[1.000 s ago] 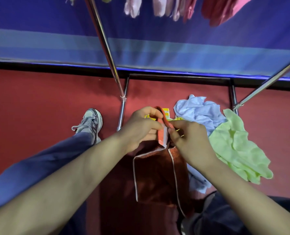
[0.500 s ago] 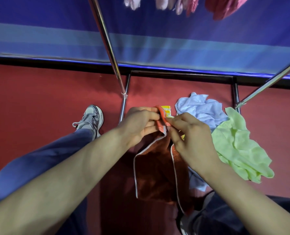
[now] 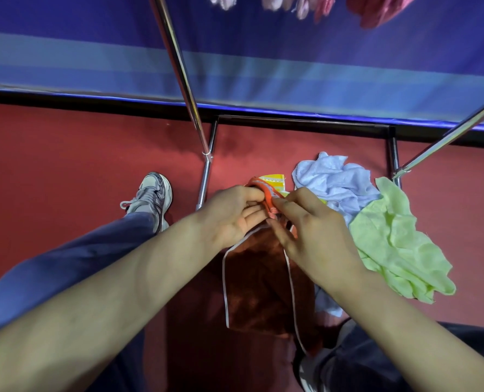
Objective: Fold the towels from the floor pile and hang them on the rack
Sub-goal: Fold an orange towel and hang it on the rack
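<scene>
An orange-brown towel (image 3: 260,281) with white edging hangs folded from both my hands over the red floor. My left hand (image 3: 232,213) grips its top edge from the left, fingers curled round the cloth. My right hand (image 3: 311,227) pinches the same top edge from the right, and the two hands almost touch. Behind them lies the floor pile: a pale blue towel (image 3: 331,179), a light green towel (image 3: 399,244) and a yellow cloth (image 3: 273,178) mostly hidden by my hands. The metal rack (image 3: 178,69) stands over the pile.
Pink and red towels (image 3: 376,7) hang from the rack at the top edge. The rack's base bar (image 3: 300,121) runs along a blue striped wall. My left shoe (image 3: 150,193) and blue trouser leg are at the left, my right knee at the lower right.
Both hands have shifted their hold along the towel's top edge and lifted slightly. The hanging part has narrowed and swung a little to the right.
</scene>
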Motion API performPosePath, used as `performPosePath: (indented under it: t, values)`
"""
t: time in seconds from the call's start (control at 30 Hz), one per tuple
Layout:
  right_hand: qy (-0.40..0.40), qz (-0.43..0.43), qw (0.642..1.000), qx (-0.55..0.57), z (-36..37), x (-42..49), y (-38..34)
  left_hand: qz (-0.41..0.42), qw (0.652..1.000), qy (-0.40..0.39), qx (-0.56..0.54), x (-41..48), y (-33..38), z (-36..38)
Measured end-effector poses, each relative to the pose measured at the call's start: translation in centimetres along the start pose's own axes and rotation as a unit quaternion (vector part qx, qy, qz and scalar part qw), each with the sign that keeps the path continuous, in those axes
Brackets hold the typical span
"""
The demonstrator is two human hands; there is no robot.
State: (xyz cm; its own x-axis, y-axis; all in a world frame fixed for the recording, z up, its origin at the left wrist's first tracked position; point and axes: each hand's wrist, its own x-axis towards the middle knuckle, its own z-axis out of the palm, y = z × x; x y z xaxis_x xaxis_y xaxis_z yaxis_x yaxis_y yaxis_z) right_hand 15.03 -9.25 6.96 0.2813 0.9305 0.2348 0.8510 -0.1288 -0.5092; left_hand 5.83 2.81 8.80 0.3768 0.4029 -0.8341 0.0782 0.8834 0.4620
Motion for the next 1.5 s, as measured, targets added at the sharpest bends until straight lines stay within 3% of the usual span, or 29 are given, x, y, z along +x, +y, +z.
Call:
performPosePath:
  t: [0.23,0.33,0.47,0.5,0.53,0.6,0.63,0.67,0.73,0.87,0.97,1.1,1.27,1.5]
  values:
    - [0.036,0.038,0.997,0.053,-0.4,0.5,0.4,0.016,0.998,-0.026,0.051,-0.2,0.3,0.0]
    - [0.078,0.106,0.985,0.115,-1.7,1.5,0.7,0.025,0.983,-0.054,0.171,-0.3,0.8,-0.2]
    - [0.121,0.182,0.958,0.184,-3.6,2.6,1.1,0.077,0.937,-0.051,0.338,-0.3,1.2,-0.6]
    - [0.125,0.194,0.954,0.193,-3.9,2.7,1.4,0.106,0.91,-0.041,0.399,-0.1,1.2,-1.0]
    - [0.126,0.206,0.949,0.201,-4.1,2.9,1.6,0.149,0.858,-0.027,0.491,0.3,1.2,-1.5]
    - [0.118,0.227,0.945,0.203,-4.3,2.8,2.2,0.218,0.682,0.025,0.698,1.0,1.4,-2.7]
    - [0.113,0.234,0.946,0.192,-4.4,2.8,2.4,0.23,0.617,0.052,0.751,1.0,1.7,-3.2]
    - [0.111,0.239,0.947,0.182,-4.4,2.7,2.6,0.241,0.602,0.065,0.758,1.0,2.0,-3.4]
    - [0.114,0.253,0.945,0.171,-4.6,2.7,2.8,0.292,0.639,0.071,0.708,1.1,2.8,-3.6]
    - [0.133,0.29,0.935,0.154,-5.2,3.0,3.5,0.421,0.67,0.021,0.611,1.1,3.8,-3.6]
    - [0.151,0.308,0.926,0.159,-5.6,3.2,3.9,0.454,0.722,-0.021,0.522,0.7,3.7,-3.3]
    - [0.159,0.324,0.918,0.162,-5.8,3.3,4.1,0.442,0.758,-0.073,0.474,0.5,3.4,-3.1]
    - [0.139,0.311,0.927,0.158,-5.6,3.2,3.8,0.399,0.771,-0.133,0.479,0.3,3.6,-3.0]
    - [0.108,0.283,0.936,0.179,-5.5,3.2,3.5,0.351,0.751,-0.153,0.538,0.3,3.0,-3.0]
